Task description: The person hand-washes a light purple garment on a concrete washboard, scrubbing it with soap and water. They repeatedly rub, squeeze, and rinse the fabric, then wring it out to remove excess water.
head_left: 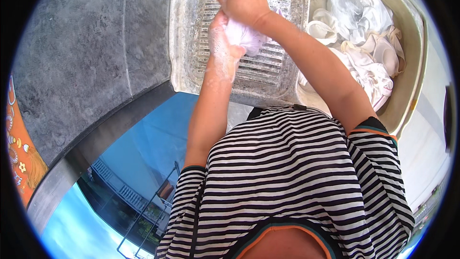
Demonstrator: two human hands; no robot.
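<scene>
A soapy pale lilac cloth (247, 37) is bunched between my two hands, above the ridged washboard (261, 69) of a stone sink. My left hand (219, 38), streaked with suds, is closed round the cloth from its left side, with the thumb showing below. Over the top of the cloth my right hand (243, 3) is curled closed against it. That hand hides part of the cloth and some of the left fingers.
To the right of the washboard, a deep basin (416, 52) holds several white and cream garments (366, 64) and a whitish translucent bundle (357, 12). A dark grey slab (86, 43) adjoins the sink on the left. An orange patterned item (24, 156) lies at the far left.
</scene>
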